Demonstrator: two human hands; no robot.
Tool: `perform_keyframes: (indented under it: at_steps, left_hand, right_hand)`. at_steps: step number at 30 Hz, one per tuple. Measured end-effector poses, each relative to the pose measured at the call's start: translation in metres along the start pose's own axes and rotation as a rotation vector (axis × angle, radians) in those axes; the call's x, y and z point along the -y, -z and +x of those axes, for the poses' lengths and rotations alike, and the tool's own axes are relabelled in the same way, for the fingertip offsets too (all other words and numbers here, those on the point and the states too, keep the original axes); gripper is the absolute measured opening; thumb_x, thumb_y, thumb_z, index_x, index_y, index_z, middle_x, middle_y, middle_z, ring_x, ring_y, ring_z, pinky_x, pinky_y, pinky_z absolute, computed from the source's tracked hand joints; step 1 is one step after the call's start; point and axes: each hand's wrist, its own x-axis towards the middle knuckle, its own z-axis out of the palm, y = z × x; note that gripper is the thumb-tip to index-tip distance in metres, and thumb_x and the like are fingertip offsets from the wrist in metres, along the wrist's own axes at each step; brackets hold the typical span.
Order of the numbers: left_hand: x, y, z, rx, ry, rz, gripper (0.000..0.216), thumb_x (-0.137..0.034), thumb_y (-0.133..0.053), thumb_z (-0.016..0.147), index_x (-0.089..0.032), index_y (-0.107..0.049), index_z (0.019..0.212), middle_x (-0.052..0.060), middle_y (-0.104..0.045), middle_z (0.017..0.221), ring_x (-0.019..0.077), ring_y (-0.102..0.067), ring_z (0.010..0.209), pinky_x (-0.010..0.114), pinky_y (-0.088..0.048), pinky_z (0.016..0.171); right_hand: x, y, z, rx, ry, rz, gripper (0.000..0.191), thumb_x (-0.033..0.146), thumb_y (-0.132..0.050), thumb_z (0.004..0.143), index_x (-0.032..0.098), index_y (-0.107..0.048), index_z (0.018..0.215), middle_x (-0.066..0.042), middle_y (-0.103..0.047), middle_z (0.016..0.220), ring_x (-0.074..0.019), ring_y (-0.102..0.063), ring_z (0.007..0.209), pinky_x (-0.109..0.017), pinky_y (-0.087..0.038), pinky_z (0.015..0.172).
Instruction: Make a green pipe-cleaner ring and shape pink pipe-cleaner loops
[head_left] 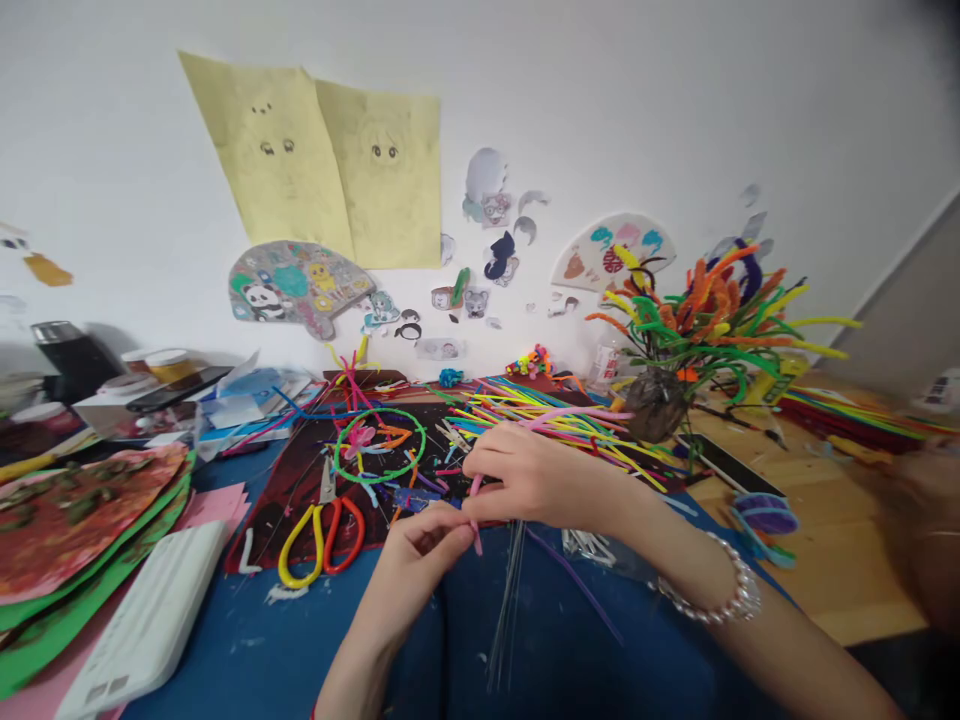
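Observation:
My left hand (426,545) and my right hand (525,478) meet over the front of the table, fingertips almost touching. Both pinch a short pink pipe cleaner (478,543), whose lower end pokes out below the fingers. Part of it is hidden by my right fingers. Beneath my right hand lie thin bare wires (507,610) and a purple pipe cleaner (581,590). To the left of my hands rest scissors (328,512) with one yellow and one red handle. Behind them lies a green pipe cleaner ring (421,455).
Many coloured pipe cleaners (495,400) spread behind my hands. A vase (657,405) of pipe cleaner stems stands right, near a phone (731,465) and purple spool (766,514). Left are a white power strip (150,620) and painted paper leaves (90,510). Another person's blurred arm shows far right.

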Motion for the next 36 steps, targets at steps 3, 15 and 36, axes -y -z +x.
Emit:
perform_keyframes:
  at_steps: [3,15,36]
  left_hand:
    - [0.005,-0.001,0.000,0.038,0.076,-0.066,0.028,-0.040,-0.076,0.067,-0.013,-0.069,0.067,0.002,-0.062,0.062,0.0074,-0.044,0.048,0.019,-0.035,0.045]
    - [0.011,-0.006,-0.004,-0.139,0.022,-0.224,0.023,-0.036,-0.071,0.076,-0.015,-0.065,0.080,0.005,-0.072,0.071,0.0174,-0.070,0.066,0.026,-0.056,0.062]
    - [0.025,-0.003,-0.011,-0.311,-0.173,-0.153,0.010,-0.028,-0.072,0.077,-0.020,-0.075,0.082,0.003,-0.072,0.079,0.0156,-0.068,0.081,0.020,-0.054,0.072]
  right_hand:
    - [0.001,-0.002,0.000,0.024,0.009,0.010,0.021,0.016,-0.045,0.096,0.020,-0.065,0.089,-0.005,-0.059,0.086,-0.0170,-0.048,0.080,-0.031,-0.039,0.074]
    - [0.056,-0.031,-0.012,-0.385,-0.757,0.378,0.021,0.018,-0.045,0.095,0.023,-0.059,0.110,-0.004,-0.070,0.094,-0.0162,-0.066,0.081,-0.028,-0.052,0.074]
    - [0.088,-0.056,0.017,-0.720,-1.290,1.592,0.027,0.042,-0.067,0.080,0.016,-0.062,0.078,0.001,-0.063,0.063,-0.0087,-0.057,0.048,-0.020,-0.048,0.047]
